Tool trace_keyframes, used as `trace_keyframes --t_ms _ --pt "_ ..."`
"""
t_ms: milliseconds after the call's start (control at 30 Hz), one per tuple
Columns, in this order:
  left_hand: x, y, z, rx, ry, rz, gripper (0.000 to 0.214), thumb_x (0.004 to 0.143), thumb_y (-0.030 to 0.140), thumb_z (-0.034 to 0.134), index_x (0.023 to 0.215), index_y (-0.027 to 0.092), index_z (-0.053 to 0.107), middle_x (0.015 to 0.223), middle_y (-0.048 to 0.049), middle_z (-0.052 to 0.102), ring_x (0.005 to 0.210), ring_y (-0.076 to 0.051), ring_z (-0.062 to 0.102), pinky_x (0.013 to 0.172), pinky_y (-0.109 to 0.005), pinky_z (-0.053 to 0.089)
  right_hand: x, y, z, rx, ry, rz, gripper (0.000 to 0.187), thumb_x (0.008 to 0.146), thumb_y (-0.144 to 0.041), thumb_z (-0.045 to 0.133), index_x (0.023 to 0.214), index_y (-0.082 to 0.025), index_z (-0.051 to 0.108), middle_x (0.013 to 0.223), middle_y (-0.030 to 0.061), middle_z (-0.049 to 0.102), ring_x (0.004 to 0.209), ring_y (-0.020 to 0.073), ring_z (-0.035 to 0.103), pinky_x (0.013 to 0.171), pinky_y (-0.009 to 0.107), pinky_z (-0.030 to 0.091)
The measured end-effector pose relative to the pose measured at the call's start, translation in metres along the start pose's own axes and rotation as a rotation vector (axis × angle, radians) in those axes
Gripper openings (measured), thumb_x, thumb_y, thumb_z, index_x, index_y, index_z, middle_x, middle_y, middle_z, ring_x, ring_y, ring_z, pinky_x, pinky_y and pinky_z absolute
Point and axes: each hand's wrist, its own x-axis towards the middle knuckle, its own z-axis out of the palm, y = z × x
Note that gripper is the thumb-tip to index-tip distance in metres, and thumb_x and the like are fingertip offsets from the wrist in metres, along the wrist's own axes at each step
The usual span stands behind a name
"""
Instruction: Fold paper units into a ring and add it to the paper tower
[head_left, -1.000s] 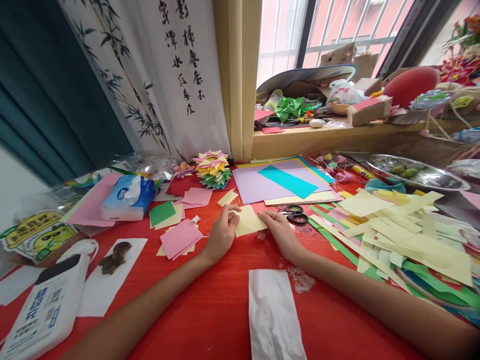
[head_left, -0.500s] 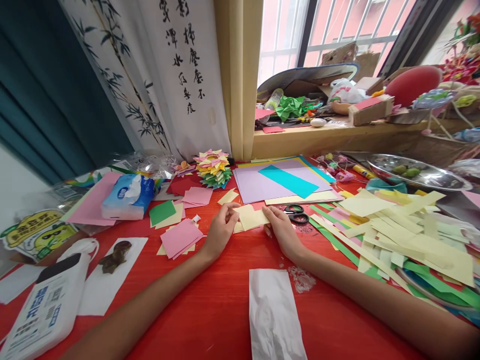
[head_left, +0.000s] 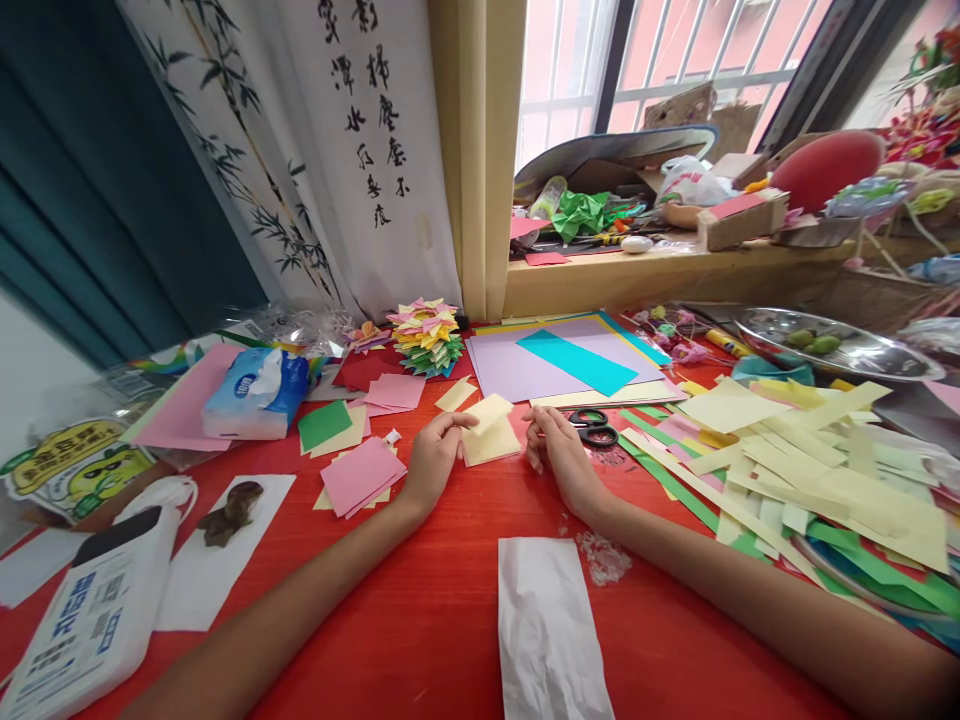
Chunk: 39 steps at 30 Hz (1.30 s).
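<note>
My left hand pinches the left corner of a pale yellow square of paper, lifted a little off the red table. A second yellow square lies under it. My right hand rests on the table just right of the paper, fingers curled, apart from the sheet, with nothing seen in it. Black-handled scissors lie right beside my right hand.
Pink squares and a green square lie left. A stack of folded paper pieces and purple and teal sheets sit behind. Yellow and green strips cover the right. A white bag lies near me; tissue pack far left.
My right hand has let go of the yellow paper and drawn slightly right. My left hand has lifted the sheet's corner, and the paper has shifted left and up.
</note>
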Motion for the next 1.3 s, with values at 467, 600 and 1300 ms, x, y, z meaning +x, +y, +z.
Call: trace_keyframes --t_ms 467,600,1300 --pt "0.013 -0.014 0.000 -0.270 0.085 -0.152 0.059 0.069 0.016 0.041 0.127 0.018 0.040 0.109 -0.0071 0.056 0.050 -0.003 0.048 0.056 -0.021 0.044 0.002 0.002 -0.002 -0.042 -0.112 -0.005 0.024 0.086 -0.039 0.041 0.076 -0.019 0.049 0.053 -0.0072 0.041 0.039 0.0051 0.038 0.040 0.019 0.029" --pt "0.014 -0.015 0.001 -0.269 0.146 -0.115 0.050 0.074 0.018 0.041 0.123 0.023 0.038 0.114 -0.0066 0.049 0.053 -0.003 0.052 0.056 -0.021 0.046 0.002 0.003 -0.002 -0.048 -0.116 0.000 0.028 0.085 -0.042 0.042 0.072 -0.018 0.050 0.051 -0.0070 0.042 0.039 0.0055 0.039 0.040 0.019 0.029" --pt "0.013 -0.018 0.002 -0.127 0.222 0.000 0.012 0.087 0.027 0.037 0.096 0.021 0.044 0.112 -0.0045 0.055 0.112 -0.013 0.049 0.100 -0.033 0.033 0.003 0.005 -0.003 -0.072 -0.138 0.003 0.028 0.085 -0.041 0.043 0.071 -0.018 0.051 0.049 -0.0071 0.041 0.037 0.0052 0.038 0.039 0.019 0.029"
